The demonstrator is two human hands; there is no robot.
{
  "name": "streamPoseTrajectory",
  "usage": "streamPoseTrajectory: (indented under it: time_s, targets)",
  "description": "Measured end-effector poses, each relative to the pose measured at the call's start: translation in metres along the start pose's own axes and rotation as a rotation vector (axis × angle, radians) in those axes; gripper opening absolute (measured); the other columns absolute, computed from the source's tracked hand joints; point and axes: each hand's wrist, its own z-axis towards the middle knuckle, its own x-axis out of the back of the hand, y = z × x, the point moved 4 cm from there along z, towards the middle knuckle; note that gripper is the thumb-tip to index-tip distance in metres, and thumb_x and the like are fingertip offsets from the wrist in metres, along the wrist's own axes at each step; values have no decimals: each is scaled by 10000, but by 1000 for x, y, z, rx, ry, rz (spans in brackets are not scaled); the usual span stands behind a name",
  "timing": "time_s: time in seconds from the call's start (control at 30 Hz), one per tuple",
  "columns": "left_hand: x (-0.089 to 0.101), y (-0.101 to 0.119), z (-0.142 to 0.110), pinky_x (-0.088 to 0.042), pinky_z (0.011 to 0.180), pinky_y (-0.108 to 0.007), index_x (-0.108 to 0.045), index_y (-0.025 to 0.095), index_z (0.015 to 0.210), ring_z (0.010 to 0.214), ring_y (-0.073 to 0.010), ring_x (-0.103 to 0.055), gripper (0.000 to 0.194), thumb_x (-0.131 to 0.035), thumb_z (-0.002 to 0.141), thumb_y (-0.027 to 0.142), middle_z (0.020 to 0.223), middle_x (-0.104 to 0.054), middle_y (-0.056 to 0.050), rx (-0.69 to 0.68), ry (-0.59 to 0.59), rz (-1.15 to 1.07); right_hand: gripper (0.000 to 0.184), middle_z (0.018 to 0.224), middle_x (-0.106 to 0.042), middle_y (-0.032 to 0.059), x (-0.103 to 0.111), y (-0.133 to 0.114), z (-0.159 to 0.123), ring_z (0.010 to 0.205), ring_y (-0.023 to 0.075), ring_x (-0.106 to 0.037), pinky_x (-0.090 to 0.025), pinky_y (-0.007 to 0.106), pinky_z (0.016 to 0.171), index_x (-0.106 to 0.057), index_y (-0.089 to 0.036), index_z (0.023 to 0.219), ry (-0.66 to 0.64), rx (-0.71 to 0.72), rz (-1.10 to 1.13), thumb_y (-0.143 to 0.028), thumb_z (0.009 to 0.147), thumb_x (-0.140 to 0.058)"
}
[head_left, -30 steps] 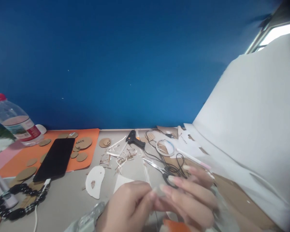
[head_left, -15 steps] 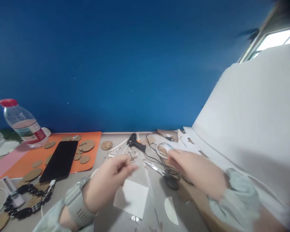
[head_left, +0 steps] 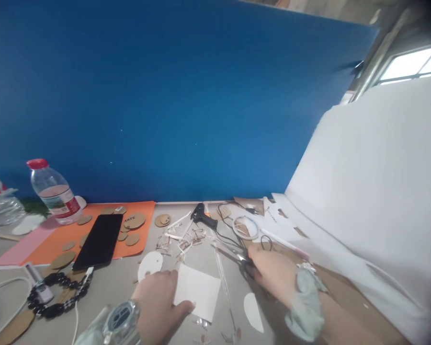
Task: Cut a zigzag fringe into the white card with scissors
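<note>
A square of white paper (head_left: pixel 201 290) lies flat on the table. My left hand (head_left: pixel 158 299) is at its left edge, palm down, with the thumb stretched over the paper and apart from the fingers. To the right, my right hand (head_left: pixel 271 266) is closed around the dark handles of a pair of scissors (head_left: pixel 242 257), whose blades point left above the paper. Its fingertips are partly hidden. A white rounded cutout (head_left: pixel 151 265) lies just beyond my left hand, and a white half-round piece (head_left: pixel 253 312) lies between the paper and my right forearm.
A black glue gun (head_left: pixel 203 215) with its cable, paper scraps (head_left: pixel 192 239) and a roll of tape (head_left: pixel 245 227) lie behind. At left are a phone (head_left: pixel 99 241), cardboard discs (head_left: pixel 134 220), a black bead bracelet (head_left: pixel 52 311) and a water bottle (head_left: pixel 59 199). A blue panel (head_left: pixel 201 105) stands behind.
My left hand has come down to the paper's left edge, its thumb now stretched out. My right hand has moved down and taken hold of the scissors. The view has shifted slightly.
</note>
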Motion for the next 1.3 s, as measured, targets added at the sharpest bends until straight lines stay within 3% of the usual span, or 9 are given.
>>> streamPoseTrajectory:
  time_s: [0.07,0.17,0.33,0.5,0.67,0.87,1.03,1.2,1.3]
  targets:
    - [-1,0,3,-435,730,-414,-617,163,840,857,-317,-628,231,-480,801,345,885,-680,-125,-21,-15,-39,178,650,-610,39,4,-2,-2,620,240,-607,-365,320,575,-534,-177,885,44,16,167,-91,733,-500]
    - [2,2,9,-427,734,-346,-583,199,829,823,-234,-615,196,-408,850,285,852,-665,-51,-90,65,-216,80,697,-577,-15,0,-12,1,592,177,-574,-407,293,571,-477,-223,885,67,80,582,-230,806,-488]
    - [-3,2,19,-437,659,-247,-554,215,846,709,-158,-579,252,-349,900,352,773,-621,13,-227,133,-634,222,810,-558,-7,-23,-39,18,709,149,-589,-461,238,582,-424,-228,879,51,136,1167,-323,767,-590]
    - [-14,-12,27,-414,604,-260,-614,219,906,613,-165,-537,257,-397,875,353,673,-595,22,-109,221,-642,265,581,-458,-69,-50,-67,22,423,71,-388,-260,168,363,-480,-199,803,-115,73,1437,-400,741,-642]
    - [-17,-17,28,-409,566,-259,-578,221,990,569,-162,-510,218,-463,827,309,634,-538,37,-58,224,-643,327,605,-474,-81,-59,-68,18,410,48,-341,-248,166,372,-442,-212,799,-115,25,1586,-397,727,-702]
    - [-21,-16,27,-445,627,-274,-541,225,941,767,-202,-613,172,-481,780,215,829,-653,-11,-70,198,-693,341,659,-580,-41,-61,-65,12,440,64,-388,-263,185,398,-439,-205,755,-257,70,1562,-335,694,-749]
    - [-24,-15,25,-427,616,-267,-560,217,914,772,-204,-608,172,-509,753,185,835,-659,-20,-99,173,-728,353,677,-525,-66,-63,-68,7,580,82,-428,-352,213,571,-420,-205,772,-362,192,1527,-263,697,-760]
    - [-28,-19,23,-392,544,-228,-576,216,974,587,-145,-526,190,-470,859,323,641,-580,17,-140,137,-961,387,685,-521,-51,-66,-75,-5,603,103,-476,-385,226,581,-445,-204,818,-472,218,1511,-369,679,-767]
    - [-27,-25,23,-387,486,-207,-582,208,979,522,-121,-487,317,-395,899,450,618,-551,17,-90,167,-1193,410,665,-512,-58,-66,-78,-9,593,103,-482,-397,221,572,-450,-206,789,-445,204,1530,-395,646,-784]
